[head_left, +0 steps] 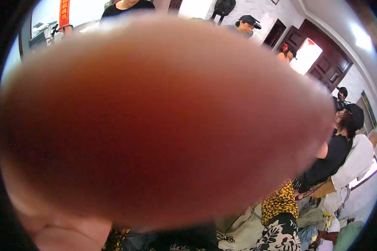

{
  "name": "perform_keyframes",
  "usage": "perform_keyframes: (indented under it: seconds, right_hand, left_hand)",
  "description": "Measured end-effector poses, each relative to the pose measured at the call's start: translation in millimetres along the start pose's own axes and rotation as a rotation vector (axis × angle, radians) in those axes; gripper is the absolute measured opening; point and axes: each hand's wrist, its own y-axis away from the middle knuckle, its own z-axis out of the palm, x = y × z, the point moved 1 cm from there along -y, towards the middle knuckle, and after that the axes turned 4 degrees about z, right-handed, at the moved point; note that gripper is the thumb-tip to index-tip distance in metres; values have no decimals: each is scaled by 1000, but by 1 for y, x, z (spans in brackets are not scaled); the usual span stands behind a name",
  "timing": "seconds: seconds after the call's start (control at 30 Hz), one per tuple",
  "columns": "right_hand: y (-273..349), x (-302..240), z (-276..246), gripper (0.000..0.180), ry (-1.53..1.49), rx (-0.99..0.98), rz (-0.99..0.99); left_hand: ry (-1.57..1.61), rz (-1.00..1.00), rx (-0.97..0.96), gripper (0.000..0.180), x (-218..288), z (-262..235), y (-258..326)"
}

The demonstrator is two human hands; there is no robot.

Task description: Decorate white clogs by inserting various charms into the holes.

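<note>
A blurred finger, very close to the camera, covers most of the view in brown and dark red. It appears to belong to my left hand (pixel 67 234), whose creased skin shows at the lower left. The other fingers are hidden, so I cannot see how they are bent or whether they hold anything. My right hand is not visible. Below the finger, dark cloth (pixel 184 240) with pale markings shows at the lower edge. Beside it at the lower right lie a yellow-and-black patterned cloth (pixel 280 198) and a black-and-white floral cloth (pixel 278 234).
At the right sits a person in black (pixel 333 154) wearing a cap, near a heap of mixed fabrics (pixel 322 226). Several other people, one a person in a dark cap (pixel 247 26), are farther back. Brown double doors (pixel 326 62) stand at the back right.
</note>
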Motion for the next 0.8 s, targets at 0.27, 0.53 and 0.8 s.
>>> perform_keyframes:
  seconds: [0.27, 0.53, 0.8]
  right_hand:
    - [9, -36, -6, 37, -14, -77, -184]
    - [99, -177, -63, 30, -280, -50, -336]
    - [177, -254, -59, 33, -607, -273, -581]
  left_hand:
    - [42, 24, -14, 50, 3, 1, 3]
    - [47, 162, -7, 48, 67, -41, 22]
    - [30, 315, 41, 46, 136, -67, 33]
